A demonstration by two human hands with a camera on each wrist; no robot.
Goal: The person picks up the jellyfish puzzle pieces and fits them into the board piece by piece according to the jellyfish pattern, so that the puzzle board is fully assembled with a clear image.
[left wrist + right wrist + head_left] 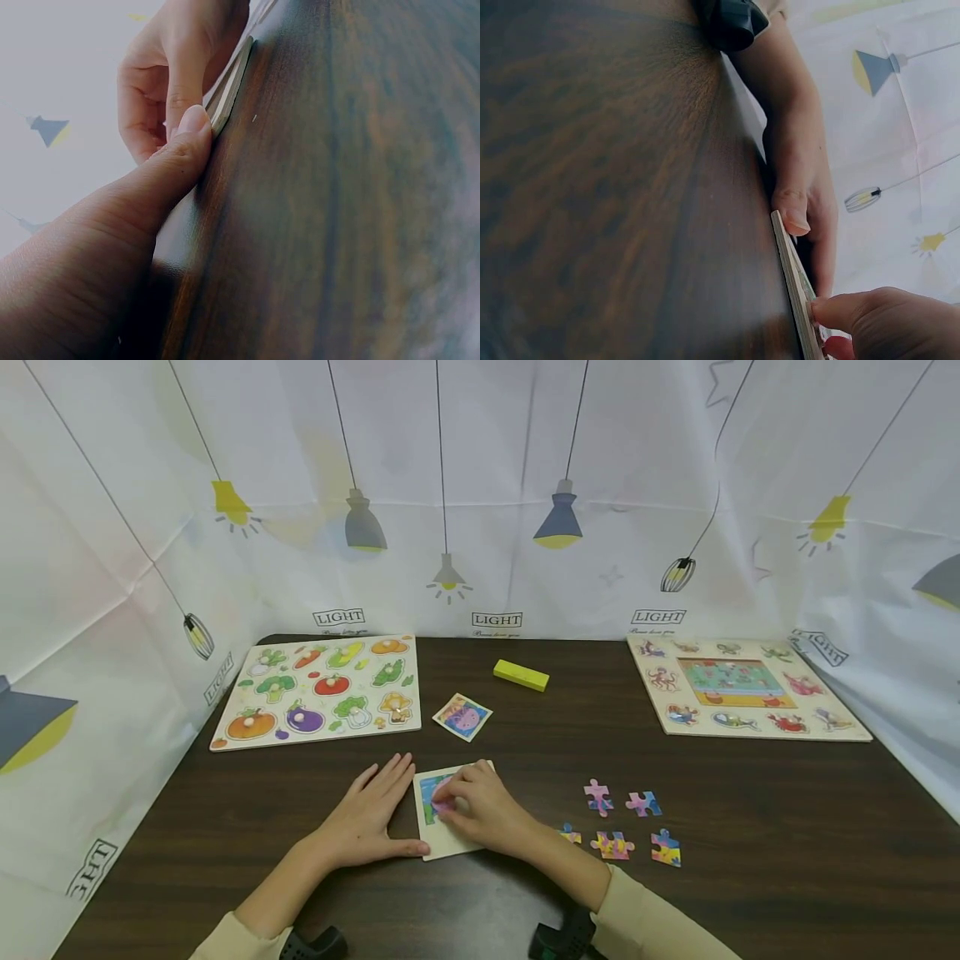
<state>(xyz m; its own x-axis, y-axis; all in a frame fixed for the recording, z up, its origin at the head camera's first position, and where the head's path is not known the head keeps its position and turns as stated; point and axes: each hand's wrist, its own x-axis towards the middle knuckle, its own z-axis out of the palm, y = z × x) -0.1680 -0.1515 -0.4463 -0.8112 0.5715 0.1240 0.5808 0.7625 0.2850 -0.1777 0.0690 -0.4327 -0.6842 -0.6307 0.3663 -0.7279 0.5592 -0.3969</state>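
A small wooden puzzle board (450, 843) lies on the dark table in front of me, its upper left part filled with blue and green pieces. My left hand (363, 827) rests beside it, fingers spread and straight, the thumb touching its lower left corner. My right hand (483, 806) is over the board, thumb and fingers pinching a pinkish puzzle piece (444, 795) against it; the fingers hide much of the piece. In the right wrist view, the right thumb (840, 311) is at the board's edge. Several loose jigsaw pieces (597, 797) lie to the right.
Beyond the board are a small picture card (462, 717) and a yellow block (521, 675). A vegetable puzzle board (315, 693) lies at the back left, a sea-animal board (738, 697) at the back right. A lamp-print cloth (495, 560) hangs behind the table.
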